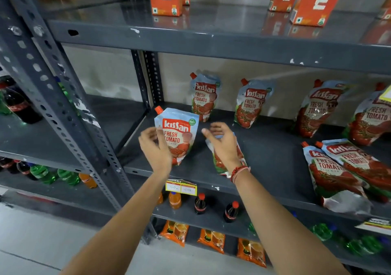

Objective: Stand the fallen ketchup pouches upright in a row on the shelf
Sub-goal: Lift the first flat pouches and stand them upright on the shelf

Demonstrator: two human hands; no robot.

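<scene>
— Where are the pouches now?

— One ketchup pouch [176, 135] stands at the front left of the shelf [275, 158]; the left hand [155, 147] is open beside its left edge, maybe touching it, I cannot tell; the right hand [223, 145] is open and spread above a fallen pouch [227, 158] and holds nothing.

— And the others?

— Four upright pouches [204, 97] stand at the back; two fallen pouches [342, 173] lie at the right front, overlapping.

— How will they handle?

— I think soft and quite heavy with sauce; the film looks glossy, so slippery; the body will sag if it is pinched in the middle; better to take both side edges near the top, under the orange cap [158, 109], and settle the wide bottom flat.
</scene>
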